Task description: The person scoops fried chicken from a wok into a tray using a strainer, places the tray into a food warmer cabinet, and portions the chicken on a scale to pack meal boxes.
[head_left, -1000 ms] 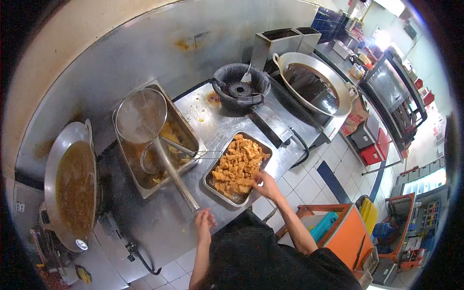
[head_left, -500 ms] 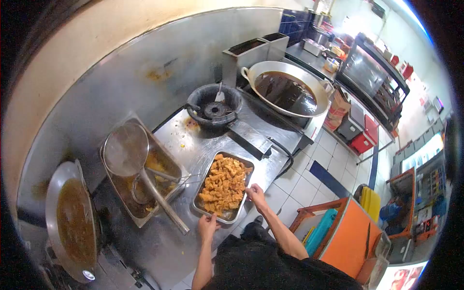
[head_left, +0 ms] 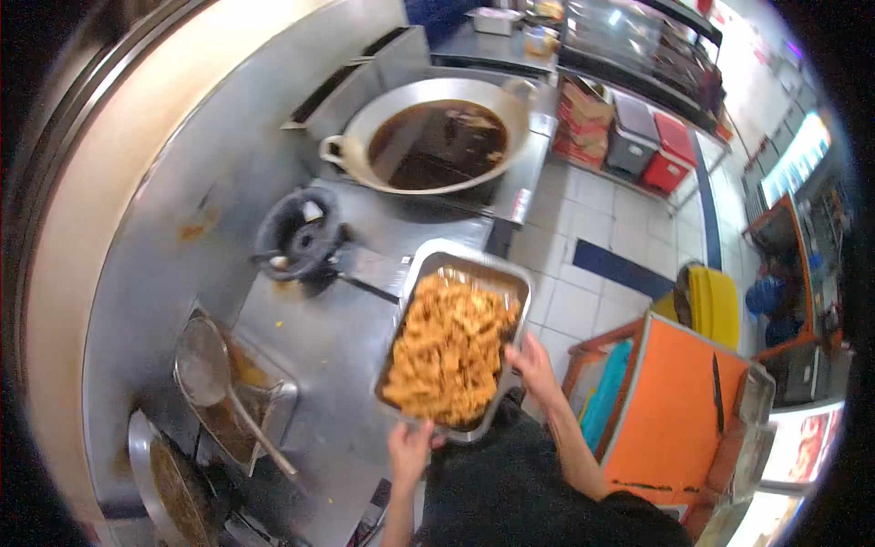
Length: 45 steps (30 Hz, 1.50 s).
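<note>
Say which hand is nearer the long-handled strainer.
Left. The left hand holds the tray by its near left corner, to the right of the strainer; the right hand grips the tray's right side, farther away.

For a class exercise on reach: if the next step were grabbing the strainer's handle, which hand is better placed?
Probably the left hand: gripping the near edge of the tray, it is closer to the handle of the strainer. The right hand grips the side facing away from that handle.
</note>
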Each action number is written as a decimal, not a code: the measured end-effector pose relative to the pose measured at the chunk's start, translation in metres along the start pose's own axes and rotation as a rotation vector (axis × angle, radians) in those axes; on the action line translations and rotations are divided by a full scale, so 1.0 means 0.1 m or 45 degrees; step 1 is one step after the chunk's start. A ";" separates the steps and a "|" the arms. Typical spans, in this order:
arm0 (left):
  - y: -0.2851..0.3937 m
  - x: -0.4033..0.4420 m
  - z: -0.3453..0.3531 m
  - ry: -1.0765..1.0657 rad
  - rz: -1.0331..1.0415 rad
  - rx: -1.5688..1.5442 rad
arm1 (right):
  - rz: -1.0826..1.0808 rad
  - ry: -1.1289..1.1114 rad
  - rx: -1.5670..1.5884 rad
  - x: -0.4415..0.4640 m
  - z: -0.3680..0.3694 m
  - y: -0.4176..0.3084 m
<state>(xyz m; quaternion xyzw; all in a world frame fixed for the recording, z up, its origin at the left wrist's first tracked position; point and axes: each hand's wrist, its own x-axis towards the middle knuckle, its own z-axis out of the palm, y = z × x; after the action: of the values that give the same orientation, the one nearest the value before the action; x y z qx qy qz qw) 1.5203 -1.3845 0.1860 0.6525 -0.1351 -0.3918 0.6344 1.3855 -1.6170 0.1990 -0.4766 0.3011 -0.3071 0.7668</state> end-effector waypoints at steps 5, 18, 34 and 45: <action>0.42 0.57 1.16 -0.198 -0.007 0.059 | -0.150 0.121 0.114 0.39 -1.10 -0.35; 0.19 2.37 4.12 -0.841 -0.071 0.426 | -0.334 0.819 0.200 0.73 -3.57 -1.24; 0.63 4.84 8.33 -1.458 -0.516 0.715 | -0.620 1.180 0.461 2.66 -6.75 -2.77; 1.66 5.45 11.36 -1.021 0.135 0.218 | -0.612 0.593 0.161 4.88 -9.13 -5.80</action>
<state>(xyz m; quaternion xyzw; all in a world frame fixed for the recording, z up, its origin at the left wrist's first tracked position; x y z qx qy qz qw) 1.1560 -2.5980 0.2826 0.4907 -0.4370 -0.5691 0.4943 0.8980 -2.6926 0.3148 -0.4025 0.3275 -0.5977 0.6111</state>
